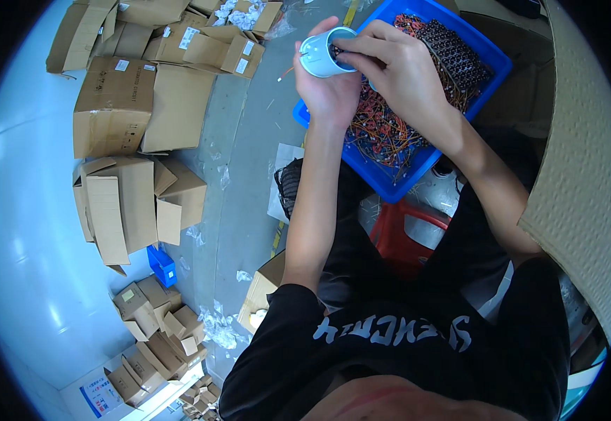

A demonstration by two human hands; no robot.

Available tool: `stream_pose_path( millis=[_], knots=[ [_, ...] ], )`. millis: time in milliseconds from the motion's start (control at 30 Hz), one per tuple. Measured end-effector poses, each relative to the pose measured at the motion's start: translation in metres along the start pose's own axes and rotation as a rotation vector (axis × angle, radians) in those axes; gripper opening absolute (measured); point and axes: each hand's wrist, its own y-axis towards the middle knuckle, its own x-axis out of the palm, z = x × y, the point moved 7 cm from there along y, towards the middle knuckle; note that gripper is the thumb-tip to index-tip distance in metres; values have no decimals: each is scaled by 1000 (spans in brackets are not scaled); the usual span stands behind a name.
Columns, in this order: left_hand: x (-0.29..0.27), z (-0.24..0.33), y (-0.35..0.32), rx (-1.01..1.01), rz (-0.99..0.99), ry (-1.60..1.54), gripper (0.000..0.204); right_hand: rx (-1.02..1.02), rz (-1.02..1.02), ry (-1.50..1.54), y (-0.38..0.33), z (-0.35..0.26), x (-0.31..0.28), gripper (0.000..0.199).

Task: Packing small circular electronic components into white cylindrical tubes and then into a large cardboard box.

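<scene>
My left hand (pixel 335 99) is wrapped round a pale blue cup (pixel 314 57), tilted with its mouth toward the right. At that mouth, the fingers and thumb of my right hand (pixel 407 74) are pinched together and reach partly inside. Something small and dark shows by these fingertips, too small to name. Beneath both hands lies a blue plastic tray (pixel 392 191), filled with a tangle of red, orange and dark wired parts (pixel 390 133). In its far right part, small dark pieces (pixel 453 52) sit in close rows. A thin orange wire with a pale end sticks out left of the cup.
Open cardboard boxes (pixel 112 105) are stacked along the wall at left. A small blue bin (pixel 162 266) stands below them. Plastic scraps (pixel 220 328) litter the grey floor. A red stool (pixel 395 245) is between my legs, and a large cardboard sheet (pixel 579 175) rises at right.
</scene>
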Motion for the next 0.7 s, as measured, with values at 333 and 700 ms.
stream_pose_path(
  millis=[333,700],
  knots=[
    [-10,-2,-6,-27,215,106,46,-108,-64,0,0,-3,4,12],
    [-18,2,-13,-189,144,133,45,-212,-74,-51,-1,-13,5,11]
  ],
)
